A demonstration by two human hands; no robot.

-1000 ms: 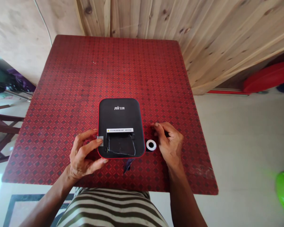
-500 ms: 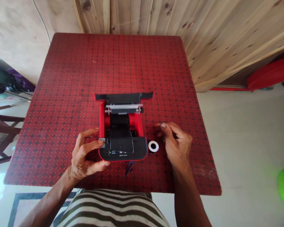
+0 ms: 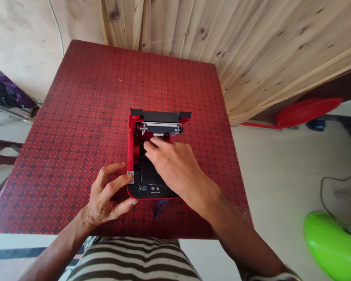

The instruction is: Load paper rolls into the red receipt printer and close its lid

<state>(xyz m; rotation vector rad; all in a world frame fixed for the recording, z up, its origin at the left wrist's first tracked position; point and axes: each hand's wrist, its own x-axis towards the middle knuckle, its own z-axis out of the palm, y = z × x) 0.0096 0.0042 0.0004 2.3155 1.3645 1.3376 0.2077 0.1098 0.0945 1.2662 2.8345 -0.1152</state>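
A red and black label printer (image 3: 150, 192) stands on the table with its lid (image 3: 160, 116) raised at the far side. Below the lid, a roller bar (image 3: 160, 129) crosses the bay. My left hand (image 3: 103, 195) grips the near left corner, fingers along the side and on a grey tab, thumb at the front edge. Over the bay reaches my right hand (image 3: 178, 164), its fingers bent down inside; whatever they pinch is hidden. My right forearm covers the printer's right side. A dark, thin strip (image 3: 159, 208) pokes out below the front.
The table (image 3: 99, 113) has a red patterned cover and meets a plank wall (image 3: 181, 31) at the back. On the right are a red round object (image 3: 308, 111) and a shiny green object (image 3: 330, 242). Part of a wooden chair (image 3: 2, 146) shows at the left.
My right hand has moved left from the table beside the printer into its open bay. The white roll seen beside the printer is now out of sight. My left hand keeps its grip.
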